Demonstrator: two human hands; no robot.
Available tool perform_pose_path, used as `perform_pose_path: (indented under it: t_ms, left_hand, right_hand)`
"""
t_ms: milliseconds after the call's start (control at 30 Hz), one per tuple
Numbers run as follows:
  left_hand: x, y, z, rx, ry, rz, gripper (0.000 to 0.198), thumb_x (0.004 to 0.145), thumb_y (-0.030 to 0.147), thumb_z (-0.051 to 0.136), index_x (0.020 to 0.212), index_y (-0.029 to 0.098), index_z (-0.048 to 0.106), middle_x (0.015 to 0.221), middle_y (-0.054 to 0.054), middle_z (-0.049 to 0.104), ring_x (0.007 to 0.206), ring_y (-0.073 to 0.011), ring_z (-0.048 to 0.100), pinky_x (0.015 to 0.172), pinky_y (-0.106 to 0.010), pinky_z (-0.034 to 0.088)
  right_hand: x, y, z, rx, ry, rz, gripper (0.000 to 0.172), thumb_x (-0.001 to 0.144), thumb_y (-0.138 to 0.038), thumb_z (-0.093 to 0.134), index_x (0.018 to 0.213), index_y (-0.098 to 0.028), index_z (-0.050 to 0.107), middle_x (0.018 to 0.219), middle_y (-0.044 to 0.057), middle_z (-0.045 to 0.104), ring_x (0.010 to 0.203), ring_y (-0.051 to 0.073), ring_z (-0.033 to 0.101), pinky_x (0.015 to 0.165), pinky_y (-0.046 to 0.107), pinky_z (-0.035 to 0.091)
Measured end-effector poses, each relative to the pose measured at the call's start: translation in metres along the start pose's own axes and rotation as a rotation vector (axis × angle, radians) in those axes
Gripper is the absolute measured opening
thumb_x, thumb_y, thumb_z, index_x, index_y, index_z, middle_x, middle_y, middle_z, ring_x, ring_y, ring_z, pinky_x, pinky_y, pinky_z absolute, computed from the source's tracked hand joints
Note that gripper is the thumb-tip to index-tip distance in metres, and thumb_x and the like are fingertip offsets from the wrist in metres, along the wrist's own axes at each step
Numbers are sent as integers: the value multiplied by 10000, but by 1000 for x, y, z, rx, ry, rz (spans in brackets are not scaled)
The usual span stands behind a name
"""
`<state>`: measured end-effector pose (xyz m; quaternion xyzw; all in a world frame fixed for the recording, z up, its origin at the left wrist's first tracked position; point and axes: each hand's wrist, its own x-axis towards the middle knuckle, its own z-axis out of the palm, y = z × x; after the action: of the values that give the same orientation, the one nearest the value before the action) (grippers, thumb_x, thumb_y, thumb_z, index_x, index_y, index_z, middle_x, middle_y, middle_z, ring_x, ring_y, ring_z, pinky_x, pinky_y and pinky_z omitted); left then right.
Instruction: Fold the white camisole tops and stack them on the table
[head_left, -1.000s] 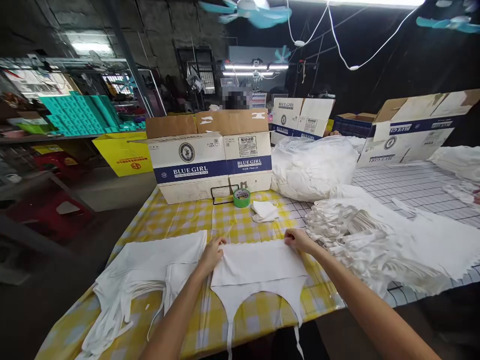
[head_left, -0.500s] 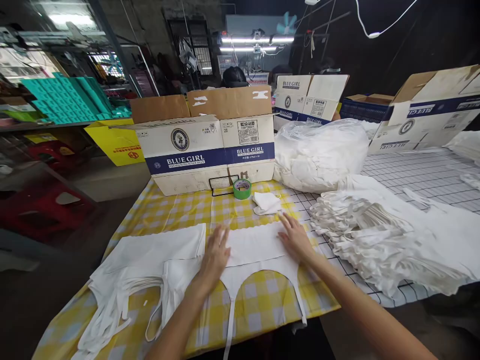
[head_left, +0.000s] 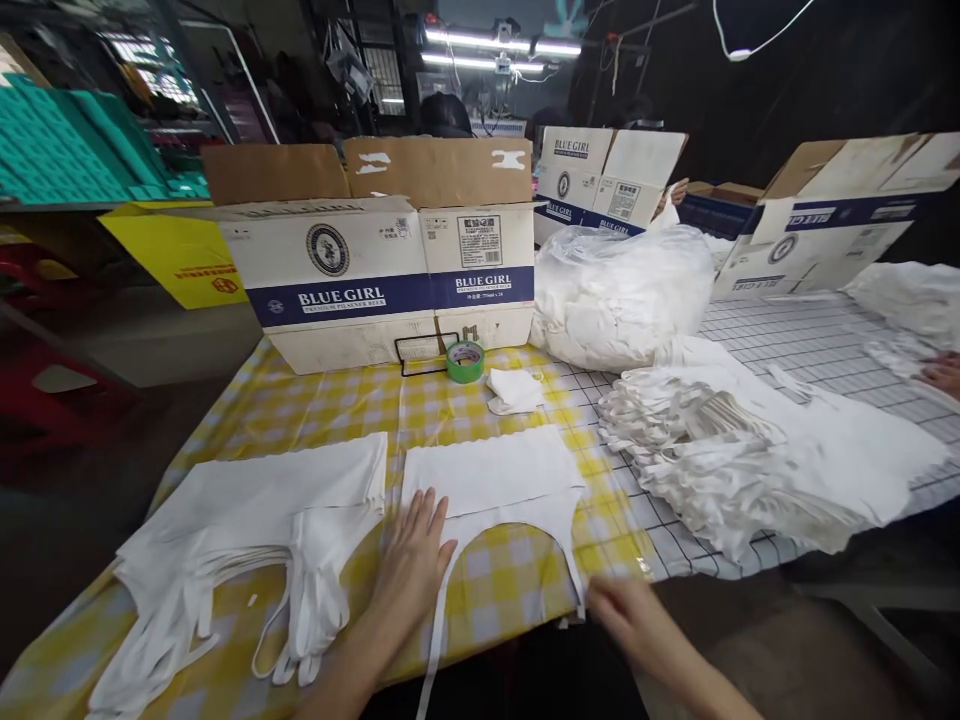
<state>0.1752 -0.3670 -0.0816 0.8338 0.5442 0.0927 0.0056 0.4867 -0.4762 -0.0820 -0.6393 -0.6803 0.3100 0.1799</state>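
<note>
A white strappy garment [head_left: 495, 470], apparently a camisole top, lies spread on the yellow checked cloth [head_left: 360, 410], its straps toward the near edge. My left hand [head_left: 416, 550] rests flat on its left side, fingers stretched out. My right hand [head_left: 634, 615] is at the table's near edge, right beside the lower end of the garment's right strap [head_left: 571, 570]. Its fingers are curled closed and slightly blurred; whether the strap is in them is hidden. Left of my left hand lies a stack of similar white garments [head_left: 277, 490], straps hanging toward me.
Behind stand a beer carton [head_left: 390, 270], green tape roll [head_left: 465, 362], black wire frame [head_left: 420, 352] and small folded white cloth [head_left: 515, 390]. To the right are a large pile of white garments [head_left: 720, 450] and a stuffed plastic bag [head_left: 622, 295]. Another person's hand [head_left: 943, 375] shows far right.
My right hand has left the garment's upper right side and come down to the strap end, its fingers closing. My left hand has shifted slightly nearer me. The camera view has moved a little.
</note>
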Motion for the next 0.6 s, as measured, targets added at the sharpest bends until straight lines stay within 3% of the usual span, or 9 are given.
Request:
perform_pose_path:
  t_ms: [33, 100, 167, 233, 300, 367, 433, 500, 600]
  left_hand:
    - [10, 10, -1, -39, -7, 49, 463, 862, 302, 427, 1311, 188, 442, 1410, -97, 389, 1319, -278, 305, 1077, -484, 253]
    - [34, 38, -2, -122, -42, 169, 487, 881, 297, 401, 1357, 200, 369, 1442, -69, 336, 1336, -253, 274, 1089, -471, 234]
    - [54, 71, 1, -194, -95, 293, 521, 889, 304, 396, 1393, 218, 294, 1474, -47, 267, 1358, -237, 218, 1101, -466, 202]
    - [68, 103, 8, -245, -164, 384, 555, 889, 322, 403, 1412, 246, 235, 1497, -31, 197, 1373, -230, 167, 1104, -473, 177]
    - [74, 124, 17, -262, -219, 426, 576, 885, 359, 410, 1418, 265, 210, 1507, -26, 157, 1381, -237, 124, 1105, -501, 128]
    - [75, 134, 27, -252, -226, 425, 581, 884, 392, 406, 1418, 277, 208, 1513, -22, 127, 1387, -246, 82, 1103, -525, 54]
    - [73, 136, 34, -241, -209, 413, 582, 886, 421, 393, 1419, 289, 200, 1518, -16, 92, 1390, -246, 46, 1099, -526, -6]
    - [72, 134, 38, -244, -213, 412, 594, 885, 458, 378, 1423, 294, 185, 1521, -18, 65, 1390, -245, 31, 1098, -518, -23]
    - [73, 132, 38, -260, -245, 420, 620, 879, 510, 357, 1427, 288, 171, 1523, -26, 43, 1390, -257, 18, 1093, -520, -31]
  right_hand:
    - [-17, 4, 11, 87, -119, 73, 281, 821, -257, 410, 596, -237, 576, 530, 10, 597, 536, 195, 587, 524, 301, 439]
    - [-38, 12, 32, 226, -84, 205, 131, 756, -269, 504, 732, -219, 622, 684, 34, 657, 683, 228, 629, 633, 325, 468]
    - [-43, 16, 46, 406, 67, 257, 308, 710, -320, 590, 993, -201, 609, 1008, 90, 652, 1001, 276, 578, 844, 373, 431]
    - [-37, 12, 53, 668, 95, 247, 432, 725, -379, 607, 1114, -199, 562, 1161, 104, 590, 1156, 274, 481, 952, 383, 358]
    - [-31, 4, 55, 897, 30, 245, 345, 767, -421, 580, 1024, -192, 600, 1057, 89, 635, 1089, 262, 528, 929, 371, 369]
    - [-33, -3, 54, 977, 16, 267, 290, 810, -449, 536, 870, -178, 620, 854, 64, 661, 928, 246, 591, 842, 348, 407]
    - [-45, -5, 49, 884, 66, 298, 336, 853, -468, 470, 772, -172, 606, 690, 39, 621, 741, 215, 596, 706, 311, 424]
    - [-64, -2, 41, 637, 166, 289, 366, 890, -455, 405, 787, -178, 620, 681, 41, 602, 665, 198, 565, 633, 295, 407]
    - [-93, 2, 23, 113, 329, 139, 297, 914, -338, 387, 991, -224, 651, 769, 58, 603, 715, 202, 542, 696, 324, 391]
